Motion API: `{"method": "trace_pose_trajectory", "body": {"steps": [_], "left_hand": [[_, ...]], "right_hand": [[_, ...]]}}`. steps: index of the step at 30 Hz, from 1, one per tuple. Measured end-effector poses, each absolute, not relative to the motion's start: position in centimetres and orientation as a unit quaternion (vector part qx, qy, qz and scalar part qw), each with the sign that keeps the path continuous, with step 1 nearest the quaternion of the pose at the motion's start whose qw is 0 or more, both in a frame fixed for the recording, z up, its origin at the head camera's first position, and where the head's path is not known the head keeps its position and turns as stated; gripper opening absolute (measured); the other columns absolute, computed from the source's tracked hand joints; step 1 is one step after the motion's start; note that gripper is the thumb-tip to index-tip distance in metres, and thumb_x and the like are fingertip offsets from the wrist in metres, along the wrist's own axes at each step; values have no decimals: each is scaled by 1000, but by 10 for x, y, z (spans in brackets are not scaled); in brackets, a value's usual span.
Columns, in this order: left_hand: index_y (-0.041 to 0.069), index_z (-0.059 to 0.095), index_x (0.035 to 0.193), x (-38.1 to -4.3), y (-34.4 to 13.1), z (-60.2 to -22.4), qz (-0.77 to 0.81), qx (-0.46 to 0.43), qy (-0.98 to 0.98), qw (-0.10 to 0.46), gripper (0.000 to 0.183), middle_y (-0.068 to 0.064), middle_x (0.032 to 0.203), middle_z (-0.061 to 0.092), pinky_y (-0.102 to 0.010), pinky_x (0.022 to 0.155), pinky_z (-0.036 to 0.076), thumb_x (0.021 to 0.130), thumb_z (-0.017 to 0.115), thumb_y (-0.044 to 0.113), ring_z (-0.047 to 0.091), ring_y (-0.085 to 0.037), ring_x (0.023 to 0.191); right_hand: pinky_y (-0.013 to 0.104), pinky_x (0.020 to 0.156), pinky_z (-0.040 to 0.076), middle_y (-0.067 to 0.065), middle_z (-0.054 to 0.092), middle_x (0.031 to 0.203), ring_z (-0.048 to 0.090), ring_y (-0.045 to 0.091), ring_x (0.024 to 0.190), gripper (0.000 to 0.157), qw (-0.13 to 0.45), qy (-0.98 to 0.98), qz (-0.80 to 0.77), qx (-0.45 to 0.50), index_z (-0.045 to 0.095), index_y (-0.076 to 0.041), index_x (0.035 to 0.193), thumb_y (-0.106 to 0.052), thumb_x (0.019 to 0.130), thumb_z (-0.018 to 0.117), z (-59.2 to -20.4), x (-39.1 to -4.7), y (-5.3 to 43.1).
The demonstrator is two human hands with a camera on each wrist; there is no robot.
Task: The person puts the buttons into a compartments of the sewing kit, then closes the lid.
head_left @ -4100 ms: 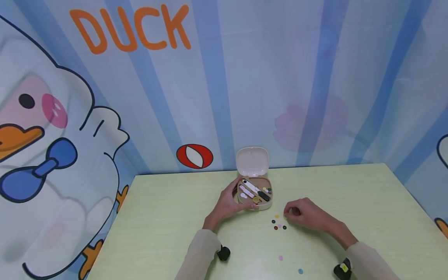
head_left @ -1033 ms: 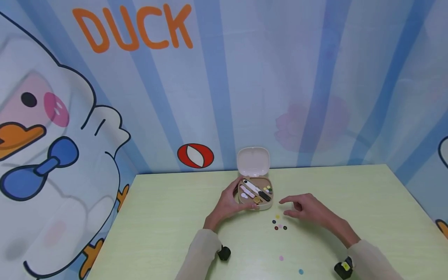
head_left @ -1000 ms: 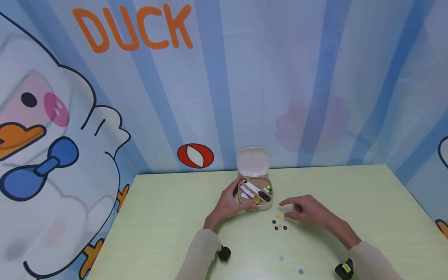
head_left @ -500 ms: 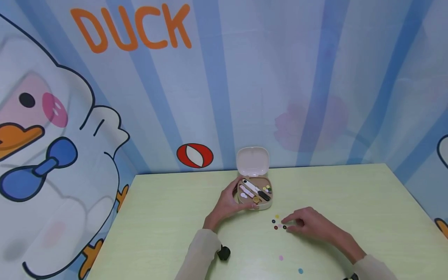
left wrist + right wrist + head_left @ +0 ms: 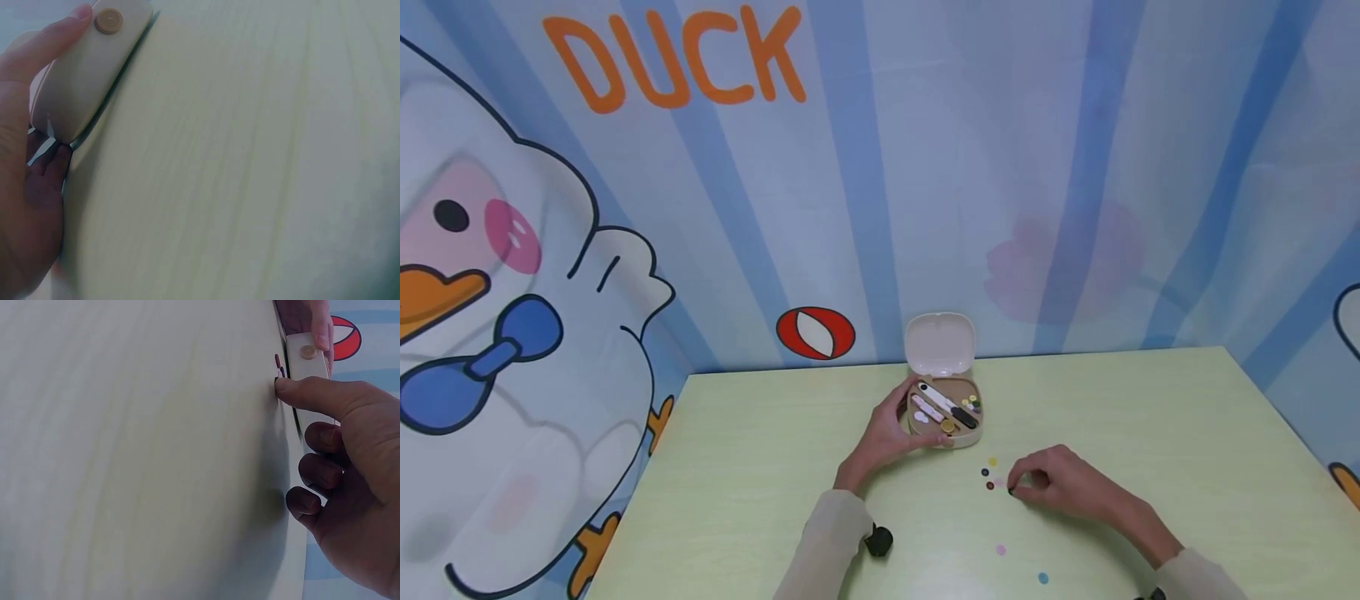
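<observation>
On the pale green tabletop point(image 5: 760, 467), near its middle, the left hand point(image 5: 880, 437) curls round the left and near sides of a small beige case point(image 5: 945, 414), thumb on the near edge by the round snap, holding it steady. The case stands open, its lid point(image 5: 940, 345) tipped up toward the far wall. Its tray holds a white tool and a black one lying slantwise, some pale pink pieces, a gold disc and a few small coloured buttons at the right edge. Just near and right of the case lies a loose cluster of tiny buttons point(image 5: 988, 477): yellow, dark blue, red. The right hand point(image 5: 1060, 487) rests beside them with its fingers curled; the index fingertip and thumb press down on a small dark button point(image 5: 1011, 489) at the cluster's right edge, though whether it is pinched yet cannot be told. Picking up so flat a piece probably goes best by sliding it to catch an edge, without scattering the neighbours. Two more dots, pink point(image 5: 1001, 550) and blue point(image 5: 1042, 577), lie well apart, nearer the person.
</observation>
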State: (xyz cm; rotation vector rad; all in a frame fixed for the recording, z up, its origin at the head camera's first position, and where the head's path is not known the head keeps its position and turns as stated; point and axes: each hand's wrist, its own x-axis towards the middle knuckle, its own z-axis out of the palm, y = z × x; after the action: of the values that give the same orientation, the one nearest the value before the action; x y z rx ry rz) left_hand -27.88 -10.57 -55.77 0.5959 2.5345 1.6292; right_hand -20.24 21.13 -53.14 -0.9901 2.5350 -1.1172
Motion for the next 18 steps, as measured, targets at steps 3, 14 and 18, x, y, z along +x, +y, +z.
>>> {"method": "trace_pose_trajectory", "body": {"steps": [3,14,18], "left_hand": [[23,29,165,-280,-106,-558,528,195,826,34,109,1,163,39,-37,121,34,78,93,36,37,-19,149],[26,29,164,-280,-106,-559,526,191,828,35,107,3,163,39,-37,121,34,79,92,37,36,-18,150],[26,29,164,-280,-106,-559,528,191,827,35,107,3,163,39,-37,121,34,79,92,37,36,-19,150]], "right_hand": [[18,54,38,-16,52,67,41,-2,60,16,110,861,-370,-331,77,-23,95,-7,92,77,-531,-203,210],[19,56,36,-14,44,65,41,0,61,21,145,866,-355,-321,70,-23,86,-3,86,76,-525,-203,205],[20,56,36,-14,45,65,41,0,61,22,143,869,-350,-318,69,-24,85,-3,86,77,-524,-202,204]]}}
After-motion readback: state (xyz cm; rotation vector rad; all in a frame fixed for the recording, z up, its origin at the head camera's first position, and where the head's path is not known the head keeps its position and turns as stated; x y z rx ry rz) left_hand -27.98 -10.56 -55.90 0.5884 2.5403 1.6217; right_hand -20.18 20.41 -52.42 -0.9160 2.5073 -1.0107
